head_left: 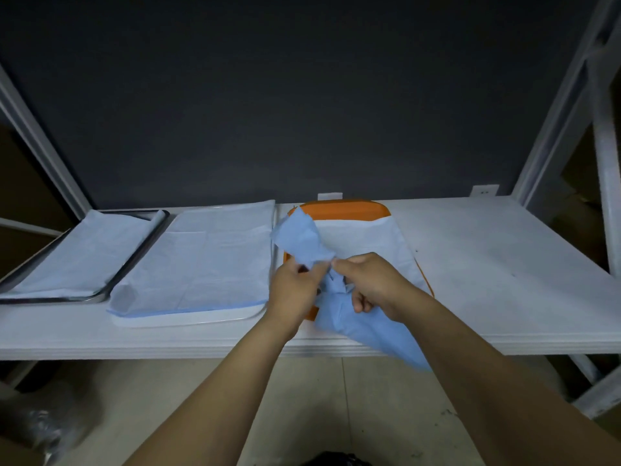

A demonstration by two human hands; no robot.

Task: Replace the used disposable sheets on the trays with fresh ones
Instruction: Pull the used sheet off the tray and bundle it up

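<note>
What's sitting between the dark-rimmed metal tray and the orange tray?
A white tray, covered by a flat pale-blue sheet, lies between the metal tray and the orange tray, seen in the head view.

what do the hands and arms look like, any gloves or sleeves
The left hand and right hand are bare: no gloves, rings or watch visible. The left forearm and right forearm are uncovered to the frame edge, so no sleeves show.

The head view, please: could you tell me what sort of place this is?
Likely a storeroom or back room: a white metal shelving rack against a dark wall, with sheet-lined trays on its shelf and tiled floor below.
</note>
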